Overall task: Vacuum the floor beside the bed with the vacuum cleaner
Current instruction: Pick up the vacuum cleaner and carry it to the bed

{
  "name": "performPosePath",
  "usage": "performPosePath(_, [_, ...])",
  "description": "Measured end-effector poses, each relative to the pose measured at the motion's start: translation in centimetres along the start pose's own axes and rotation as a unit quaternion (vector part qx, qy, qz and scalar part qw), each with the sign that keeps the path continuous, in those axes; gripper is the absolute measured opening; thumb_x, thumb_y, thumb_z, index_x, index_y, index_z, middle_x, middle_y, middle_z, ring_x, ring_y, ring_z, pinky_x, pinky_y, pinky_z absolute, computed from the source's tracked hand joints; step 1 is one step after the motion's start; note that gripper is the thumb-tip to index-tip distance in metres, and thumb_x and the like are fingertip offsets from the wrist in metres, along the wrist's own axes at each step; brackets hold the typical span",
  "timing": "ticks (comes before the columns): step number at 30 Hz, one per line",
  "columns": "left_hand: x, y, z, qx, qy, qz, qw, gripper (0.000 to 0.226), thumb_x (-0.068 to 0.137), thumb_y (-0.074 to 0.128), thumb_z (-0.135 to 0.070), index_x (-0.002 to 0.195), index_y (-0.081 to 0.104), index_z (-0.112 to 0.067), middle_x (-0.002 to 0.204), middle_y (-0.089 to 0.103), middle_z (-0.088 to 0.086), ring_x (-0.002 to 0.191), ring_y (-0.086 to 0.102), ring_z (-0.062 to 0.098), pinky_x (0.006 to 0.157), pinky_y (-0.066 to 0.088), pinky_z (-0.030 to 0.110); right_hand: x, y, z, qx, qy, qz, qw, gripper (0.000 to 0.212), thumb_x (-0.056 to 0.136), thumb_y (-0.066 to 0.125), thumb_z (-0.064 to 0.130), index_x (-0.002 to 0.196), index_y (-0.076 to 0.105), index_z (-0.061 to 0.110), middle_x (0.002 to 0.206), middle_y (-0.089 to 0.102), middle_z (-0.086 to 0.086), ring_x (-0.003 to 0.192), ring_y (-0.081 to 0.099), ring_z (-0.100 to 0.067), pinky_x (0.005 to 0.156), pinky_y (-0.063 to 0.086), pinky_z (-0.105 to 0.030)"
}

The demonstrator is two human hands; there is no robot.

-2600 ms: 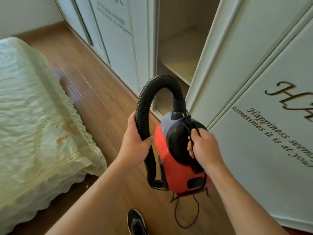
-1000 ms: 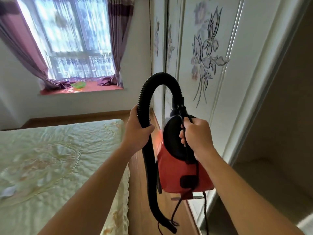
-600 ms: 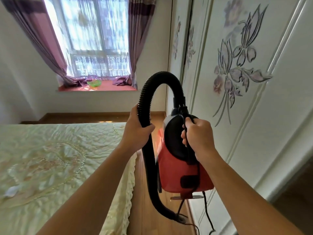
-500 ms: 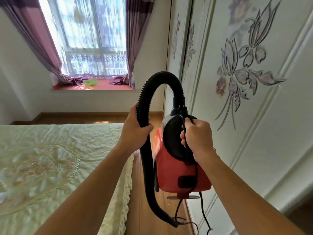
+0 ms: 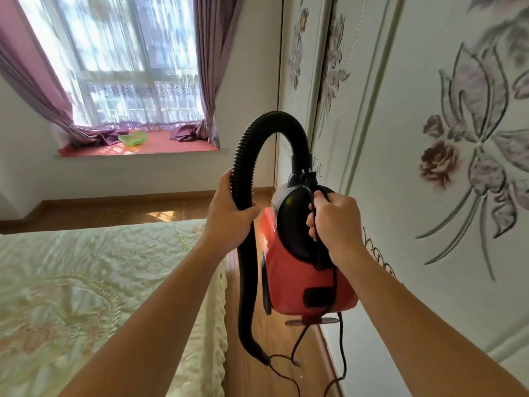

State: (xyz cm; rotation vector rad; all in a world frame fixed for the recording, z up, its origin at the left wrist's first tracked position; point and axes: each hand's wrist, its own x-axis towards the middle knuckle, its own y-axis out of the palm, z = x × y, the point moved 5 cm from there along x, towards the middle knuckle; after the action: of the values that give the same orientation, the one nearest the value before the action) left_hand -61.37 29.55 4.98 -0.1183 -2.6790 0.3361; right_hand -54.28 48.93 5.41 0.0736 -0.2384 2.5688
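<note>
I carry a red and black vacuum cleaner (image 5: 303, 285) in the air above the strip of wooden floor (image 5: 274, 348) between the bed (image 5: 94, 285) and the wardrobe. My right hand (image 5: 336, 224) grips its black handle and strap at the top. My left hand (image 5: 229, 216) grips the ribbed black hose (image 5: 267, 124), which arches up from the body and hangs down to its nozzle end just above the floor. A thin black power cord (image 5: 340, 353) dangles below the body.
White wardrobe doors (image 5: 429, 138) with flower carvings run along the right, close to the vacuum. The bed with a pale quilted cover fills the lower left. Ahead are a bay window with purple curtains (image 5: 206, 67) and a green basket (image 5: 133, 138) on its sill.
My view has swung up from the floor and the open wardrobe section toward the window. Both hands keep the same hold on hose and handle; the wardrobe doors have slid past on the right.
</note>
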Motion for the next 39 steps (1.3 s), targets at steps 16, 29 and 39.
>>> performPosePath(16, [24.2,5.1,12.2,0.044,-0.051,-0.047,0.997,0.076,0.081,0.073,0.004,0.144,0.040,-0.024,0.095,0.063,0.007,0.087,0.067,0.021,0.073,0.050,0.025,28.2,11.0,-4.7,0.020,0.024,0.078,0.996,0.033,0.103,0.048,0.023,0.080,0.063,0.005,0.053,0.059,-0.006,0.041,0.051,-0.019,0.045,0.043,-0.029])
performPosePath(29, [41.3,3.0,19.9,0.026,-0.061,-0.090,0.994,0.068,0.083,0.070,0.006,0.139,0.043,-0.022,0.101,0.063,0.012,0.086,0.066,0.018,0.069,0.052,0.019,45.2,22.4,-3.4,0.002,-0.002,0.112,0.994,0.035,0.103,0.049,0.023,0.074,0.061,0.007,0.050,0.057,-0.004,0.041,0.050,-0.021,0.046,0.042,-0.030])
performPosePath(39, [55.4,-1.7,28.6,-0.039,-0.072,-0.057,0.995,0.063,0.083,0.068,0.010,0.130,0.046,-0.026,0.099,0.060,0.012,0.088,0.062,0.023,0.072,0.052,0.027,54.8,34.3,-3.0,-0.006,-0.001,0.085,0.996,0.034,0.103,0.048,0.022,0.076,0.061,0.007,0.051,0.057,-0.005,0.042,0.050,-0.020,0.046,0.044,-0.030])
